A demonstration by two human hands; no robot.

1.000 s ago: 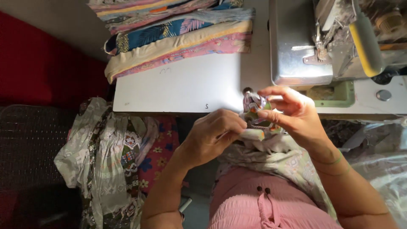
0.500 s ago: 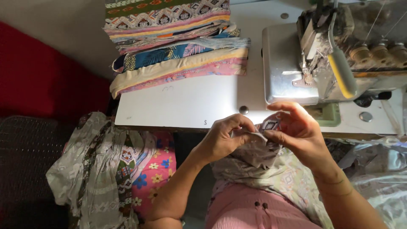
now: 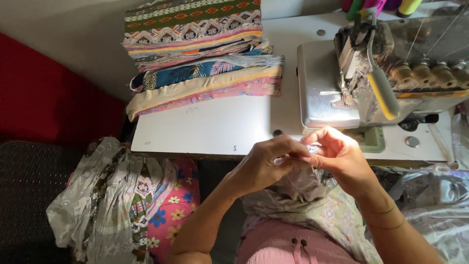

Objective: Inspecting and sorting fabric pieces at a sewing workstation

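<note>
My left hand (image 3: 266,164) and my right hand (image 3: 342,159) meet just in front of the white table's near edge, fingertips pinched together on a grey patterned piece of fabric (image 3: 312,200). The fabric hangs from the fingers down onto my lap. What sits between the fingertips is too small and bright to make out. An overlock sewing machine (image 3: 371,83) stands on the table just beyond my right hand, its presser area facing left.
A stack of folded patterned fabrics (image 3: 200,54) lies at the far left of the white table (image 3: 215,127). A pile of grey and floral cloth (image 3: 122,200) sits low at my left. Thread cones (image 3: 381,6) stand behind the machine. Clear plastic (image 3: 435,195) bunches at right.
The view has tilted down and left, so table and machine appear lower. My hands have dropped from above the table edge to below it and closed together on the fabric.
</note>
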